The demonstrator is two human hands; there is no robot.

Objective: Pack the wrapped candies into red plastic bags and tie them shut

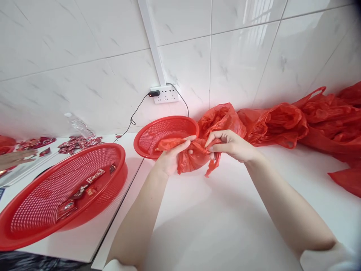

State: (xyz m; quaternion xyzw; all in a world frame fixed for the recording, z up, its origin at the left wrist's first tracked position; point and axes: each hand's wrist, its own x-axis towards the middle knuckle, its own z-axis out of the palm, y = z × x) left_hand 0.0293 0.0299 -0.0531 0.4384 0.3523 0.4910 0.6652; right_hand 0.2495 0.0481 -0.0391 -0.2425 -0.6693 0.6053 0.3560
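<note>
The left hand [171,159], fingertips partly hidden, and right hand [227,146], fingers pinched, both grip a crumpled red plastic bag [194,161] at centre, hiding part of the small red colander [175,126] at 11 o'clock. The view cuts off the large colander [121,165] at 8. Bare bench [231,203] spreads at 5.

Shot from a single cam worn on the head, up above the near side of the surface [225,226]. Faced forward and tipped down, looking along both forearms [143,214] to the left fingers [182,146] and right fingers [216,134], pretty close and around mid-frame. Took in the tiled wall [183,45] across the top, slightly askew, and went wide enough to catch a big red basket [120,150] off left.
</note>
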